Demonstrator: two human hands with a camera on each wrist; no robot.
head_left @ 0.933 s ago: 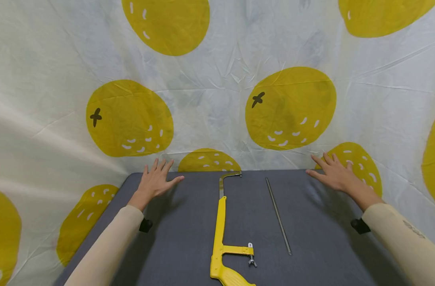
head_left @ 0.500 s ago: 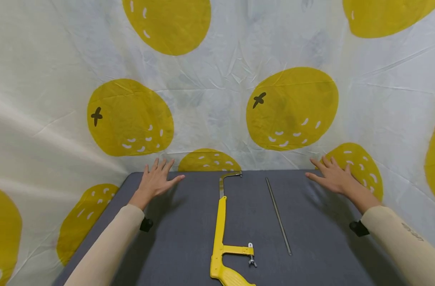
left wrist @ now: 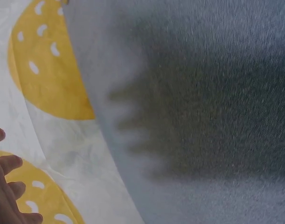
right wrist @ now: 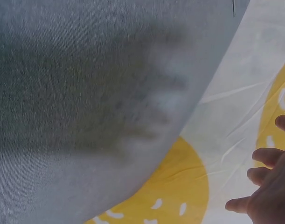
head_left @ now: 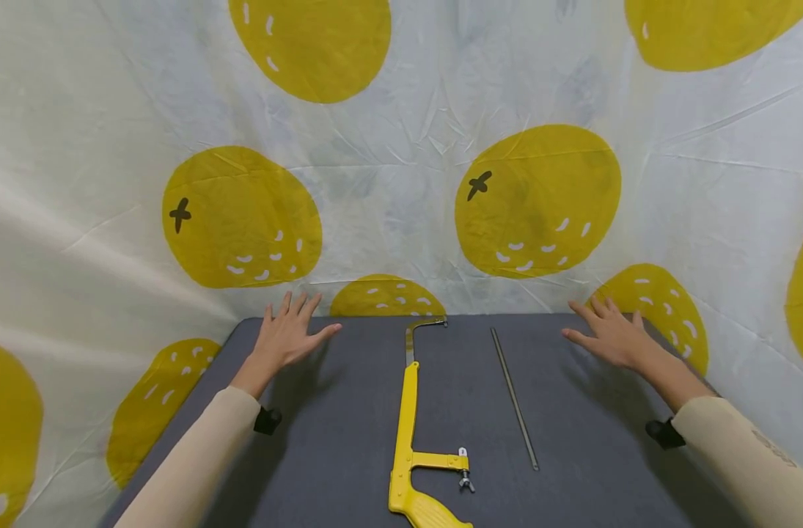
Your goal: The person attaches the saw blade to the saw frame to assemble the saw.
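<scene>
My left hand hovers over the far left of the table, fingers spread and holding nothing. Its fingertips also show at the lower left of the left wrist view, over the hand's shadow. Across from it, my right hand is held over the far right, fingers apart, with nothing in it. Between the hands lies a yellow hacksaw frame, its handle toward me and its bare metal hook end at the back; no blade spans it. To its right rests a thin grey hacksaw blade, lying slightly slanted on the table.
The dark grey table ends at the back against a white cloth printed with large yellow fruit shapes. The cloth also rises along the left and right sides. A small wing nut sits on the frame's crossarm.
My right hand has dipped slightly, and its fingers have shifted a little. The left hand stays almost in place. The hacksaw frame and the blade have not moved.
</scene>
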